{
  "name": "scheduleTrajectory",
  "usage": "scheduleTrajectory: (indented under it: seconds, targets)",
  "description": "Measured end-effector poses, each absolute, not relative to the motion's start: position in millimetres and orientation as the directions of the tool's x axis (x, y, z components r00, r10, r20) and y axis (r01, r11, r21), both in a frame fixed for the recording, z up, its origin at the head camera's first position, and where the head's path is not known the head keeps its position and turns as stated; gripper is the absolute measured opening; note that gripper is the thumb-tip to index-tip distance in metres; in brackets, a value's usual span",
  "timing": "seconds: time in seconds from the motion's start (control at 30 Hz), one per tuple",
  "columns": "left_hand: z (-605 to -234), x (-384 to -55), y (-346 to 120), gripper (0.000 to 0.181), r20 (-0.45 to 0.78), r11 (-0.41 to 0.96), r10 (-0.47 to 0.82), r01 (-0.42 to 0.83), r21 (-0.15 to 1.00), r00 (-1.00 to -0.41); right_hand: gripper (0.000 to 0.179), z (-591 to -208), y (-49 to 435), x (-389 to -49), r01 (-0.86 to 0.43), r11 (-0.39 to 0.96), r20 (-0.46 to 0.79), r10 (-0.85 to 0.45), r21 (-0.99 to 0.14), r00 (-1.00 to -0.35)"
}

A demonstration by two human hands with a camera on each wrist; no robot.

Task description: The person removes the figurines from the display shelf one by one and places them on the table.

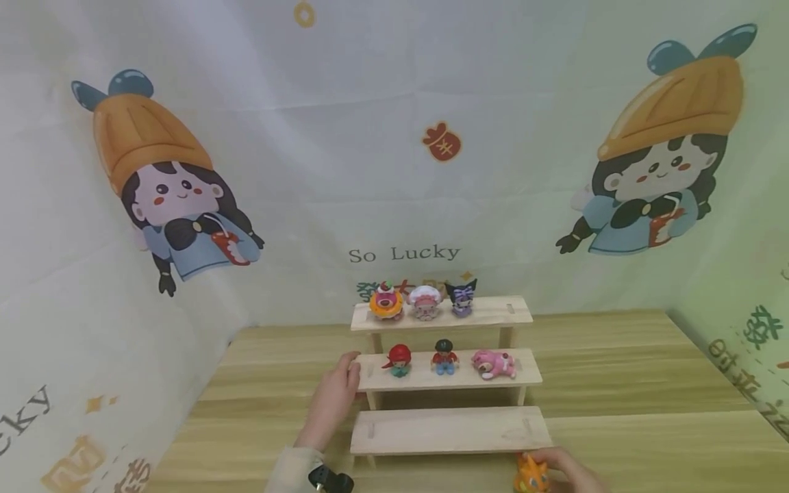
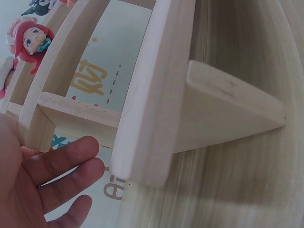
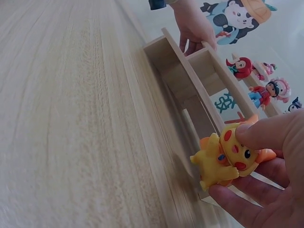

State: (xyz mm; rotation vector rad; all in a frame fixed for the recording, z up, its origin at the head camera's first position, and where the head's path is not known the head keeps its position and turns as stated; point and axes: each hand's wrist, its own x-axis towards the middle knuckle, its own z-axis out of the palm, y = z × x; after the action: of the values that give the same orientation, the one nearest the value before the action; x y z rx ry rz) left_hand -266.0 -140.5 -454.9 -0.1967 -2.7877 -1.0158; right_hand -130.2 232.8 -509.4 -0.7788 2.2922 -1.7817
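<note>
At the left end of the middle board of a three-step wooden display shelf, my left hand grips the board's edge. In the left wrist view, its lower fingers curl loosely beside the shelf. My right hand pinches a yellow Pikachu figurine with orange parts, thumb on its head and fingers behind. The figurine is in front of the bottom board's right end, its face turned to the right wrist camera. A red-haired figurine, a black-capped figurine and a pink bear figurine occupy the middle board.
Along the top board are a bear figurine with an orange ring, a white-hatted figurine and a purple-black figurine. The shelf stands on a wood-grain table. Printed cloth hangs behind and at the sides.
</note>
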Motion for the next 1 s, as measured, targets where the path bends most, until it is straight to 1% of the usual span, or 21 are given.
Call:
scheduleTrajectory:
  seconds: [0.07, 0.17, 0.27, 0.37, 0.53, 0.67, 0.8, 1.0]
  targets:
    - [-455, -264, -143, 0.039, 0.200, 0.757, 0.063, 0.178, 0.629, -0.978, 0.040, -511, 233, -133, -0.308, 0.191, 0.183, -0.485, -0.932, -0.855]
    - [-456, -264, -145, 0.039, 0.193, 0.748, 0.066, 0.176, 0.640, -0.979, 0.041, -512, 231, -133, -0.270, 0.282, 0.125, -0.443, -0.921, -0.888]
    - [-457, -265, -144, 0.039, 0.185, 0.743, 0.070, 0.175, 0.647, -0.980, 0.043, -510, 228, -131, -0.216, 0.296, 0.080, -0.412, -0.930, -0.908]
    - [-457, -265, -142, 0.039, 0.180, 0.742, 0.065, 0.168, 0.649, -0.982, 0.044, -509, 227, -129, -0.191, 0.286, 0.063, -0.402, -0.939, -0.914]
    - [-456, -266, -141, 0.039, 0.187, 0.755, 0.063, 0.169, 0.634, -0.980, 0.044, -509, 227, -129, -0.217, 0.300, 0.084, -0.401, -0.929, -0.912]
    - [-456, -266, -141, 0.039, 0.188, 0.757, 0.061, 0.168, 0.631, -0.980, 0.040, -509, 225, -126, -0.270, 0.243, 0.155, -0.407, -0.932, -0.900]
    - [-455, -265, -140, 0.039, 0.189, 0.755, 0.061, 0.169, 0.634, -0.980, 0.037, -510, 224, -123, -0.289, 0.190, 0.191, -0.414, -0.938, -0.890]
    - [-455, -264, -140, 0.038, 0.198, 0.763, 0.052, 0.167, 0.624, -0.979, 0.038, -514, 224, -124, -0.294, 0.225, 0.192, -0.386, -0.929, -0.902]
